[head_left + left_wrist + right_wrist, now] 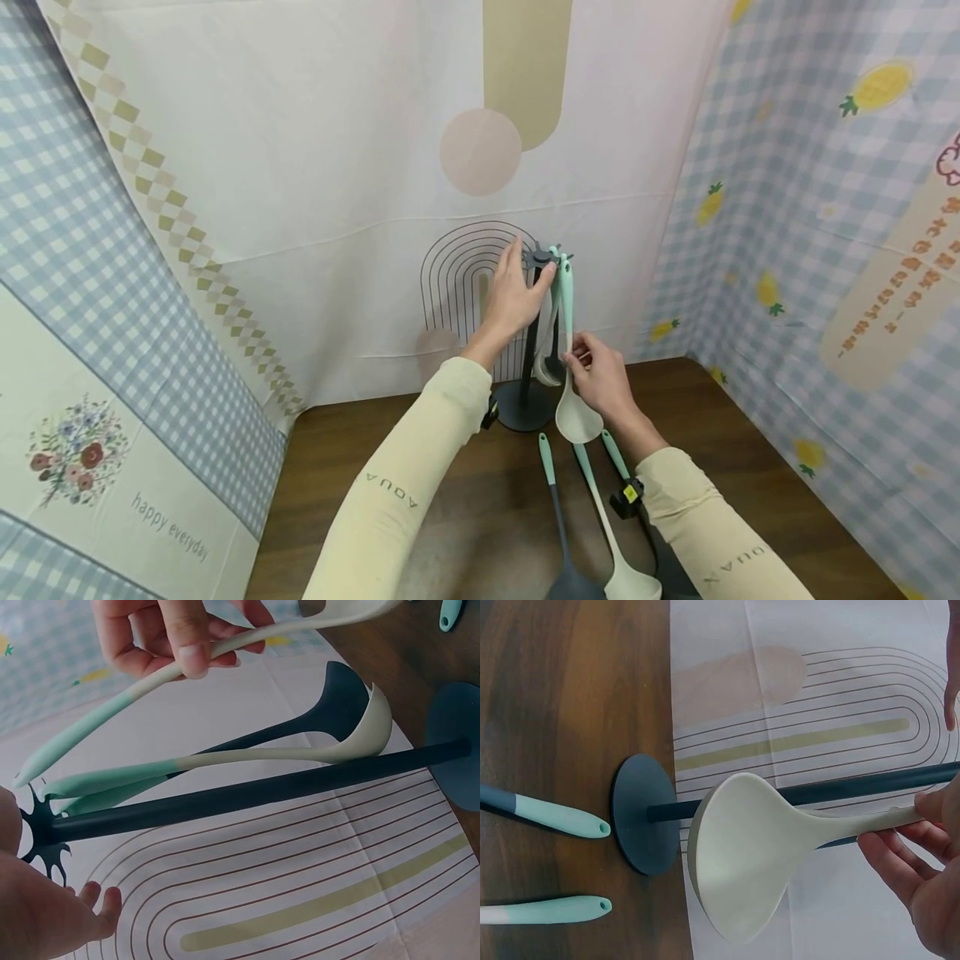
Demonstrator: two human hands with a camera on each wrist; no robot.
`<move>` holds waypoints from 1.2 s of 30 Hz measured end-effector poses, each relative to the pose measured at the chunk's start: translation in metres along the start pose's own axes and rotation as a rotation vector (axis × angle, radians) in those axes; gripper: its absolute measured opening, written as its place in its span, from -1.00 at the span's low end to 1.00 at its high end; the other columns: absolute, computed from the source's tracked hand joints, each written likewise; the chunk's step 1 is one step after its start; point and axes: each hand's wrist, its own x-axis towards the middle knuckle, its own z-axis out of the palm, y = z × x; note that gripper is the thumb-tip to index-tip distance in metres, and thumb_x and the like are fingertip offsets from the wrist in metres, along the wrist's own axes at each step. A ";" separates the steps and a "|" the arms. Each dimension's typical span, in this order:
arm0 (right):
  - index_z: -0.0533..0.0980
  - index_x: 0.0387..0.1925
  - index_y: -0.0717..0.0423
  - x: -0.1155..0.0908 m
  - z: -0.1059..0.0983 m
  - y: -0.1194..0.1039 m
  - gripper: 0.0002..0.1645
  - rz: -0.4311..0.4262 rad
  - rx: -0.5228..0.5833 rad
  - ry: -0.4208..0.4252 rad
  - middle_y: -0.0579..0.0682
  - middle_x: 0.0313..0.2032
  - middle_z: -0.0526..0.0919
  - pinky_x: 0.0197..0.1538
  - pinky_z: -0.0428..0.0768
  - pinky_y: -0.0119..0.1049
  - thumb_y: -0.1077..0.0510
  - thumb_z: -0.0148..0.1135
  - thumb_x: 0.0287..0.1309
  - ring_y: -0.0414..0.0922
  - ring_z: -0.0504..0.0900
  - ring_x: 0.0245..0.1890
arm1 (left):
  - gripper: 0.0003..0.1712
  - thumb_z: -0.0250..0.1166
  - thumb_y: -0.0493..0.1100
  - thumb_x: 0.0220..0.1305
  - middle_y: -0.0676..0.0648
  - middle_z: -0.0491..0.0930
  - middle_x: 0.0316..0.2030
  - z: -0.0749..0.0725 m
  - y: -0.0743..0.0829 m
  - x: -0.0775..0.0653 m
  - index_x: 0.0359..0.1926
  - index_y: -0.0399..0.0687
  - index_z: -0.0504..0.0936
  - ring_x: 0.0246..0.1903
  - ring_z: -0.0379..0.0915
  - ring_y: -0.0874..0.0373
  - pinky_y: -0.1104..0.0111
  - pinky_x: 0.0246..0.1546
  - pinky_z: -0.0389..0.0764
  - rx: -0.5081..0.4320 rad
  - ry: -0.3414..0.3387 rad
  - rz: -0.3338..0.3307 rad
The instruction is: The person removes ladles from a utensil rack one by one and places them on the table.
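My right hand (602, 379) pinches the pale shaft of a ladle (742, 855) between thumb and fingers. The ladle hangs upright beside a dark utensil stand (531, 342), bowl down. Its mint handle's tip is right at the hooked top (45, 825) of the stand. My left hand (513, 296) is at that top, fingers extended on the far side and thumb close to the handle tip. A cream ladle (255, 754) and a dark ladle (341, 705), both mint-handled, hang from the hooks along the pole.
On the brown wooden table (435, 500), in front of the stand's round base (641, 817), lie a dark-headed utensil (558, 517), a white one (600, 500) and a third (615, 454) partly behind my right wrist. Patterned cloth (337, 167) hangs close behind the stand.
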 end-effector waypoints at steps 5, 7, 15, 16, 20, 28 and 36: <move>0.58 -0.02 0.22 -0.002 -0.006 0.001 -0.84 -0.014 0.003 0.008 0.16 -0.19 0.73 -0.12 0.73 0.04 0.24 0.32 0.46 0.09 0.74 -0.21 | -0.08 0.06 0.24 0.63 -0.15 -0.03 0.67 0.004 0.000 -0.001 0.73 -0.02 -0.08 0.61 0.03 -0.12 -0.04 0.48 0.31 0.001 -0.004 0.007; 0.58 -0.02 0.23 -0.002 -0.008 0.001 -0.84 -0.018 0.004 0.015 0.17 -0.19 0.73 -0.11 0.73 0.05 0.25 0.32 0.46 0.10 0.74 -0.20 | -0.07 0.05 0.24 0.63 -0.16 -0.05 0.68 0.005 0.000 0.000 0.73 -0.04 -0.10 0.61 0.01 -0.13 -0.04 0.48 0.30 0.011 -0.007 0.006; 0.58 -0.04 0.21 -0.002 -0.016 -0.003 -0.85 -0.033 0.002 0.034 0.17 -0.20 0.73 -0.11 0.71 0.09 0.23 0.32 0.46 0.13 0.74 -0.19 | -0.03 0.01 0.30 0.62 -0.14 -0.07 0.69 0.004 0.000 0.000 0.73 -0.08 -0.12 0.64 -0.08 -0.11 -0.03 0.55 0.16 0.052 -0.020 -0.001; 0.58 -0.04 0.22 -0.002 -0.017 -0.003 -0.85 -0.035 0.005 0.036 0.17 -0.20 0.73 -0.11 0.71 0.09 0.23 0.33 0.46 0.13 0.74 -0.19 | -0.03 0.00 0.31 0.62 -0.14 -0.08 0.69 0.003 0.000 0.000 0.73 -0.08 -0.12 0.64 -0.10 -0.10 -0.03 0.56 0.13 0.061 -0.022 -0.002; 0.59 -0.04 0.24 -0.001 -0.018 -0.004 -0.84 -0.040 0.006 0.046 0.17 -0.21 0.74 -0.09 0.71 0.09 0.23 0.33 0.46 0.13 0.74 -0.19 | -0.02 -0.03 0.35 0.62 -0.14 -0.11 0.69 0.003 0.000 0.001 0.73 -0.06 -0.15 0.65 -0.12 -0.10 -0.04 0.58 0.07 0.087 -0.034 -0.007; 0.58 -0.05 0.20 -0.004 -0.020 -0.001 -0.86 -0.035 0.029 0.045 0.16 -0.22 0.73 -0.11 0.72 0.06 0.25 0.35 0.43 0.10 0.72 -0.21 | -0.01 -0.03 0.36 0.61 -0.14 -0.09 0.69 0.002 0.000 0.002 0.73 -0.06 -0.15 0.65 -0.11 -0.11 -0.06 0.57 0.11 0.111 -0.036 -0.005; 0.59 -0.06 0.16 -0.006 -0.023 0.003 -0.87 -0.034 0.008 0.043 0.13 -0.23 0.73 -0.11 0.73 0.03 0.22 0.35 0.44 0.07 0.72 -0.22 | -0.01 -0.08 0.39 0.62 -0.16 -0.09 0.69 0.002 -0.003 0.002 0.73 -0.09 -0.13 0.63 -0.07 -0.12 -0.08 0.56 0.12 0.155 -0.030 0.029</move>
